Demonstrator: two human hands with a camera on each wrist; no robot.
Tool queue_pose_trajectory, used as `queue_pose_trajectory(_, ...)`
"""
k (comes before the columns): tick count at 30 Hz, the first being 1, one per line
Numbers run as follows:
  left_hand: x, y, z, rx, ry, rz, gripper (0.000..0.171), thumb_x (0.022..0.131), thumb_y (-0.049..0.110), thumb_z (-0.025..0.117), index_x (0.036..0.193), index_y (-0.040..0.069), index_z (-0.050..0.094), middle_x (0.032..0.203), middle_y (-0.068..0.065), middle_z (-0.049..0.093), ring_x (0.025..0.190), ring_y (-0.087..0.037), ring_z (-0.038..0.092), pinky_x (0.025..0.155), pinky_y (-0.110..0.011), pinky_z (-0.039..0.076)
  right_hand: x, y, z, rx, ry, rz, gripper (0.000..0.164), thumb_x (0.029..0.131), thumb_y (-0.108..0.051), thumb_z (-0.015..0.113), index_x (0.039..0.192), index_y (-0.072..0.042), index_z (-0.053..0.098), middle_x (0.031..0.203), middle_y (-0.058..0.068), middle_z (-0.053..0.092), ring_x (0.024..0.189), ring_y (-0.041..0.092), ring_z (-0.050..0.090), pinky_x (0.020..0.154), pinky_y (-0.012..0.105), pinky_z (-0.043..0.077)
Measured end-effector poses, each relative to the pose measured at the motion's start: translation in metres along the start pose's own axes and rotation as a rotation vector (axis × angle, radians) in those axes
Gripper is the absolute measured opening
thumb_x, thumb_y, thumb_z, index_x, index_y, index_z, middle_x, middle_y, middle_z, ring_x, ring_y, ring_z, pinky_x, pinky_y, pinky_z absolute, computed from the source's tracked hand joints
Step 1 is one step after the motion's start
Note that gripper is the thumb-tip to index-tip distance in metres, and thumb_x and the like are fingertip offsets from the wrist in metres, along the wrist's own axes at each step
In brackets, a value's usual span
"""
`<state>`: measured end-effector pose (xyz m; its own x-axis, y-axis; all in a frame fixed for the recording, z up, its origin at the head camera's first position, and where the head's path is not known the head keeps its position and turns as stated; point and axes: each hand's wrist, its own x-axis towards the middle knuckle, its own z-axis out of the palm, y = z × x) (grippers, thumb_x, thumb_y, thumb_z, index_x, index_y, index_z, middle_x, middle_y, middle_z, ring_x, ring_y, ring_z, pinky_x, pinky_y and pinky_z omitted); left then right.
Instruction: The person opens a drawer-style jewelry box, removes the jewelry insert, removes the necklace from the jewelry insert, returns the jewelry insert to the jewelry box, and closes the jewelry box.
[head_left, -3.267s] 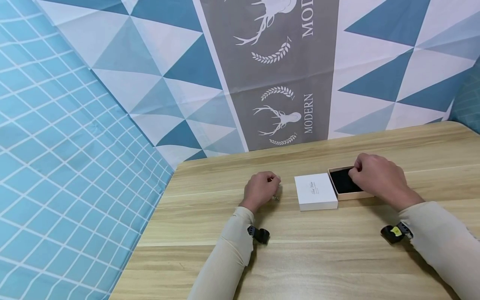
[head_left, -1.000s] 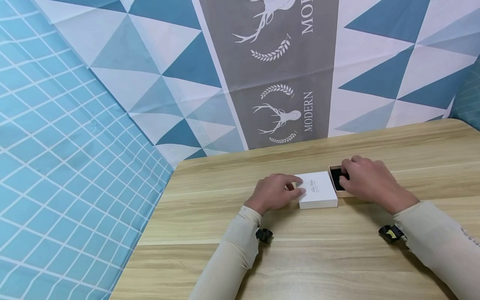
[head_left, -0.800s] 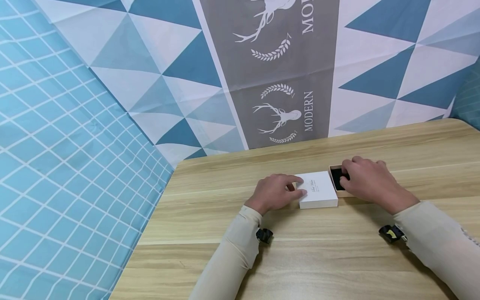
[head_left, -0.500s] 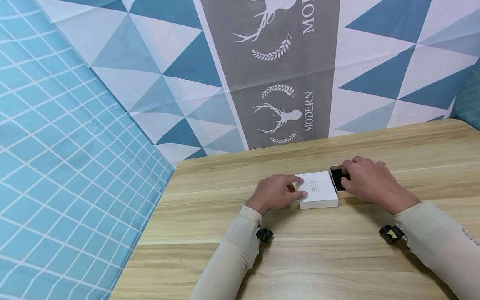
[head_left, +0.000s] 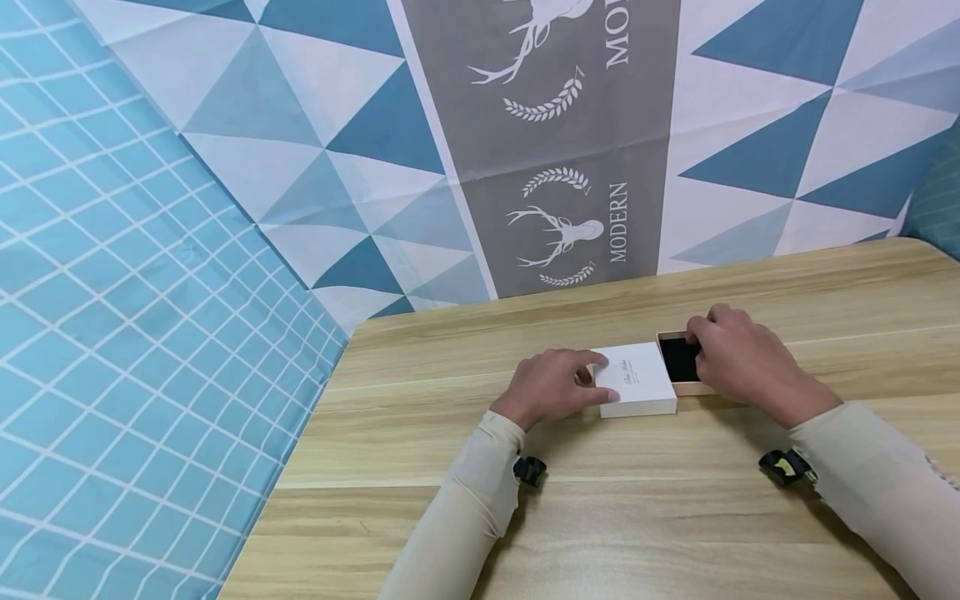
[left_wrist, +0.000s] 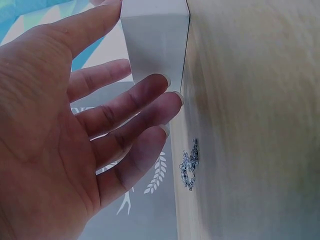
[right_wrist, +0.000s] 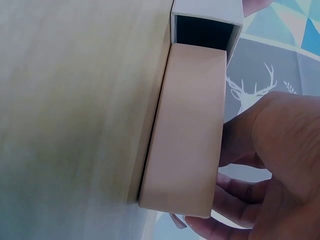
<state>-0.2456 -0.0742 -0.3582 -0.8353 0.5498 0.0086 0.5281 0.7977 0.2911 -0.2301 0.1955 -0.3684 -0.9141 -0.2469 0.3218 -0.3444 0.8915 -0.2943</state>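
Note:
A white sliding gift box sleeve (head_left: 637, 383) with small print on top lies on the table. My left hand (head_left: 551, 385) touches its left end with spread thumb and forefinger, the other fingers loosely extended. In the left wrist view a small silvery chain (left_wrist: 190, 165) lies below these fingertips; the hand hides it in the head view. A tan drawer (right_wrist: 187, 125), black-lined (head_left: 678, 358), is pulled out of the sleeve's right side. My right hand (head_left: 742, 358) is bent over the drawer's right part, fingers curled; whether they pinch anything is hidden.
A wooden table (head_left: 637, 517) holds the box. Behind it hangs a patterned cloth (head_left: 570, 142), with a blue checked cloth (head_left: 150, 317) on the left. Each sleeve bears a small black wrist camera (head_left: 529, 472). A ribbon tab (right_wrist: 178, 221) sticks out by the drawer's end.
Earlier my left hand held something small left of the box; it then moved right onto the sleeve. Within the last half second my right hand has risen slightly, exposing more black lining.

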Motion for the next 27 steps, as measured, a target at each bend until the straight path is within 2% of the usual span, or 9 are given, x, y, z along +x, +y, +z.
queue_pose_trajectory(5,0.0,0.0,-0.001,-0.006,0.001,0.002,0.056,0.087,0.057,0.072,0.135,0.028,0.065,0.095,0.017,0.069,0.081,0.004,0.057,0.073,-0.025,0.045,0.0,-0.001,-0.001,0.012,0.033,0.048,0.027,0.08,0.005,0.054,0.105,0.004,0.066,0.105,0.025,0.052,0.091,0.039,0.05,0.065,0.053,0.048)
queue_pose_trajectory(9,-0.001,0.001,-0.001,-0.008,-0.011,-0.004,0.056,0.088,0.056,0.071,0.135,0.028,0.064,0.096,0.016,0.07,0.082,0.004,0.057,0.073,-0.025,0.045,0.0,-0.001,-0.002,0.0,0.023,0.065,0.027,0.081,0.004,0.055,0.106,0.005,0.065,0.107,0.026,0.052,0.093,0.041,0.051,0.064,0.053,0.048)
queue_pose_trajectory(21,-0.001,0.002,-0.001,-0.004,-0.012,-0.016,0.055,0.088,0.055,0.071,0.135,0.029,0.063,0.093,0.016,0.069,0.08,0.002,0.058,0.072,-0.026,0.045,-0.001,0.007,-0.008,-0.043,-0.037,0.1,0.035,0.082,0.002,0.058,0.116,0.011,0.06,0.108,0.034,0.051,0.09,0.045,0.053,0.054,0.051,0.047)
queue_pose_trajectory(27,-0.001,0.001,0.0,-0.008,-0.006,-0.013,0.055,0.088,0.056,0.072,0.135,0.028,0.064,0.092,0.017,0.069,0.077,0.003,0.056,0.071,-0.025,0.044,-0.002,0.012,-0.009,-0.075,-0.054,0.11,0.037,0.082,0.001,0.058,0.117,0.014,0.058,0.105,0.037,0.052,0.083,0.043,0.057,0.05,0.052,0.047)
